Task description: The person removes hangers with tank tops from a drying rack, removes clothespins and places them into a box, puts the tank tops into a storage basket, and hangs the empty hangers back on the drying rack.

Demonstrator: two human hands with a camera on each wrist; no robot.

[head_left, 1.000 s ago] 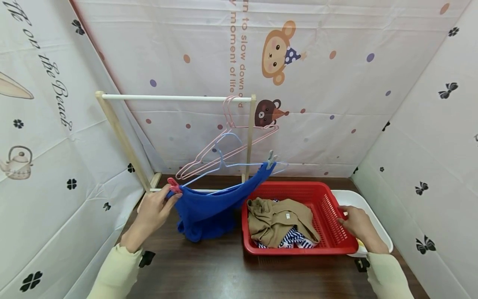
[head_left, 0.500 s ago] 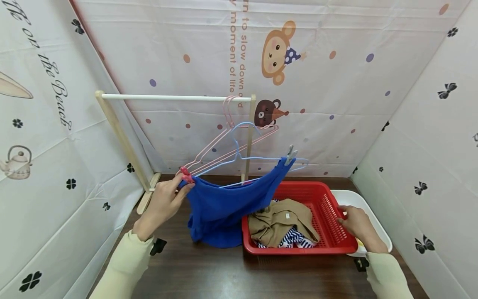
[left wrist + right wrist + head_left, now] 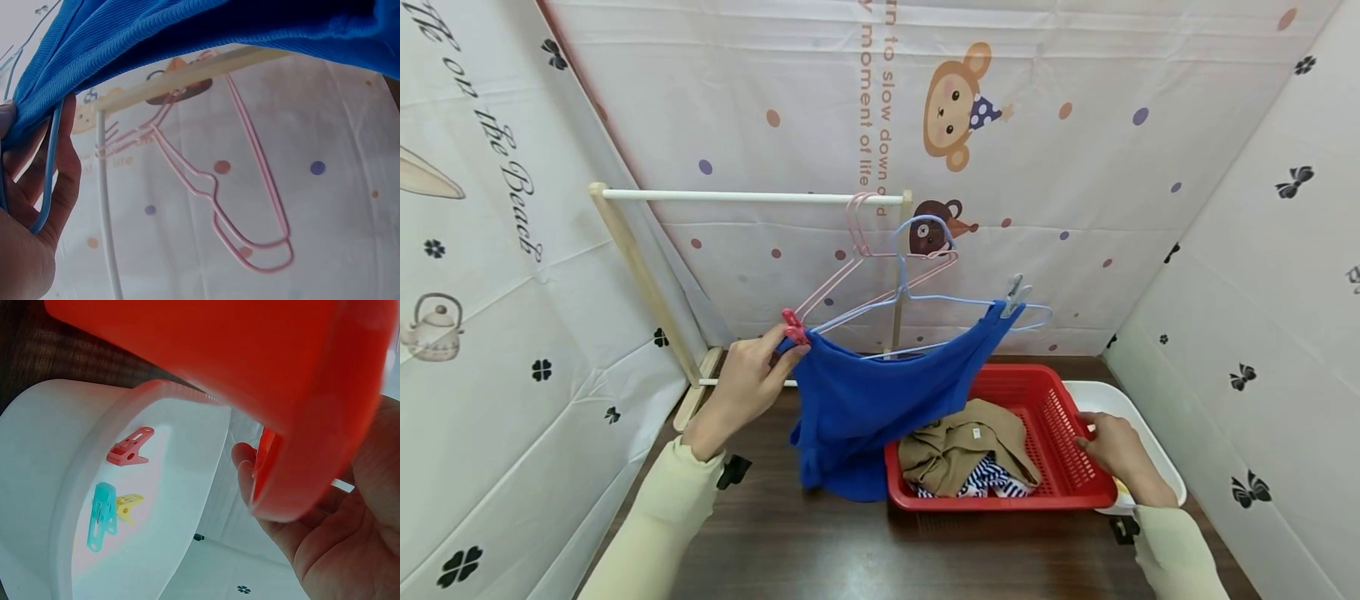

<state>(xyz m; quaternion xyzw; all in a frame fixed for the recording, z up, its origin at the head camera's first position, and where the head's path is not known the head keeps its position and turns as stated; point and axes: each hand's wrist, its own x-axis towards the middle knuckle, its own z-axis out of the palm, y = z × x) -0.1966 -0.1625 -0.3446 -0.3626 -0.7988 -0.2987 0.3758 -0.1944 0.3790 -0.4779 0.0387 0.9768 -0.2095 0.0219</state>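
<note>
My left hand (image 3: 752, 375) pinches one end of a blue wire hanger (image 3: 880, 304), together with the corner of a blue garment (image 3: 880, 387). A red clothespin (image 3: 794, 327) sits at that corner, and a grey clothespin (image 3: 1017, 296) fastens the other corner. In the left wrist view the ribbed edge of the blue garment (image 3: 125, 44) spans the top, and the hanger's end loop lies against my palm. The garment hangs partly in front of the red basket (image 3: 1000, 503). My right hand (image 3: 1116, 446) grips the basket's right rim, fingers curled round it in the right wrist view.
The drying rack (image 3: 752, 197) stands at the back left with pink hangers (image 3: 835, 287) on its right end. Tan clothing (image 3: 962, 442) and a striped cloth (image 3: 992, 477) lie in the basket. A white tub (image 3: 187, 487) beside it contains several clothespins (image 3: 103, 515).
My left hand has moved up and to the right, carrying the hanger and blue garment; its hook now overlaps the rack's right post. My right hand stays on the basket rim.
</note>
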